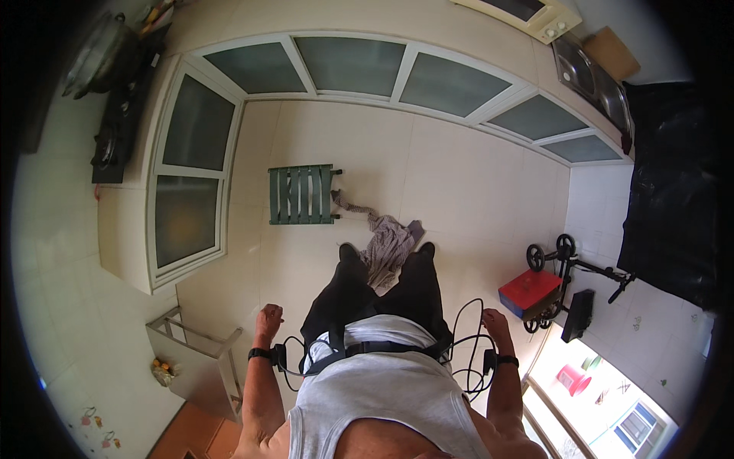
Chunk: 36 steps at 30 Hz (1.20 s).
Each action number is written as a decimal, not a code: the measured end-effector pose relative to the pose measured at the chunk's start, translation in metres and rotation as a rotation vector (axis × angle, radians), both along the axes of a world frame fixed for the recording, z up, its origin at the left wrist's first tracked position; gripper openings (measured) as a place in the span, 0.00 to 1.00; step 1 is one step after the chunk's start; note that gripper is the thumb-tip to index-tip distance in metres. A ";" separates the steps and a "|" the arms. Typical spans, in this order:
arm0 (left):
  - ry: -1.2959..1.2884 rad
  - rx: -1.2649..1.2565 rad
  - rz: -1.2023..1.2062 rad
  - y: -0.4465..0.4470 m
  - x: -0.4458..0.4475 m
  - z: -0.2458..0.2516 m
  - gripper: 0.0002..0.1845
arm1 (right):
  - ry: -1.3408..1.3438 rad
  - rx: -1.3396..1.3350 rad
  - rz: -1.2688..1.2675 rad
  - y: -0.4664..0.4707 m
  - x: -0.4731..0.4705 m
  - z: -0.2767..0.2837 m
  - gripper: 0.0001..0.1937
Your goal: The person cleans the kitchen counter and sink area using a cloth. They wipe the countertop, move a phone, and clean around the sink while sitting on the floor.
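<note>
My left hand [269,320] hangs beside my left hip with its fingers curled, and nothing shows in it. On the other side, my right hand [494,321] hangs by my right hip, partly turned away, so what its fingers do is hard to see. Both wrists carry black bands with cabled devices. On the tiled floor between my feet lies a crumpled, striped greyish garment [387,246], one sleeve stretched towards a green slatted folding stool [301,195]. Neither hand touches the garment or the stool.
Low cabinets with frosted panels [350,66] line the front and left. A gas stove [112,140] and a sink [579,69] sit on the counters. At the right stand a red and blue box [530,292] and a black wheeled frame [565,258]; at lower left, a metal-framed stand [195,373].
</note>
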<state>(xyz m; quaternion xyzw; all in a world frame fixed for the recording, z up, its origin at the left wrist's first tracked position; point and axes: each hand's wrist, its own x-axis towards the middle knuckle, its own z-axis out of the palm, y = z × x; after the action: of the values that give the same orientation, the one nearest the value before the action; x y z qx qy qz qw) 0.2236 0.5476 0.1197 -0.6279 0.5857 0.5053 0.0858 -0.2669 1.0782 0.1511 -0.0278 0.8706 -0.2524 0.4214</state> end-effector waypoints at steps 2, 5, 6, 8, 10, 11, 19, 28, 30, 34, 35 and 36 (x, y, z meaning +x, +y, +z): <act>-0.020 0.043 0.020 -0.018 0.007 -0.001 0.16 | -0.050 0.063 -0.079 -0.011 0.020 0.000 0.15; 0.053 0.015 0.025 -0.033 0.025 -0.010 0.17 | -0.074 0.069 -0.106 -0.022 0.034 0.005 0.14; 0.027 0.024 -0.009 -0.035 0.031 -0.015 0.17 | -0.063 0.028 -0.091 -0.024 0.034 0.006 0.15; -0.032 0.041 -0.093 -0.039 0.040 -0.024 0.17 | -0.077 0.095 -0.109 -0.028 0.026 0.005 0.15; 0.086 -0.088 -0.287 -0.041 0.040 -0.029 0.17 | -0.053 0.028 -0.082 -0.033 0.013 -0.003 0.15; 0.102 -0.100 -0.314 -0.042 0.035 -0.031 0.17 | -0.050 0.050 -0.094 -0.035 0.005 -0.007 0.15; -0.011 0.031 -0.015 -0.035 -0.075 0.027 0.17 | 0.045 -0.024 0.073 -0.096 -0.106 -0.045 0.17; -0.120 -0.094 -0.093 -0.038 -0.179 0.050 0.16 | 0.151 -0.050 0.102 -0.097 -0.207 -0.048 0.15; -0.067 -0.104 -0.107 -0.036 -0.187 0.045 0.16 | 0.134 -0.056 0.128 -0.084 -0.213 -0.052 0.16; -0.062 -0.117 -0.147 -0.033 -0.176 0.029 0.16 | 0.070 -0.057 0.129 -0.061 -0.208 -0.071 0.18; -0.040 -0.097 -0.175 -0.035 -0.173 0.022 0.15 | 0.024 0.002 0.065 -0.055 -0.205 -0.074 0.18; -0.119 -0.277 -0.666 -0.044 -0.170 0.016 0.10 | -0.013 -0.028 0.007 -0.049 -0.198 -0.077 0.18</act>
<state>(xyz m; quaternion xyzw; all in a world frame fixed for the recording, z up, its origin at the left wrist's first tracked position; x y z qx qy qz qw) 0.0533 0.5033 0.1355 -0.4366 0.8150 0.3281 0.1937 -0.4654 1.0291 0.0739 -0.0350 0.8640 -0.2635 0.4276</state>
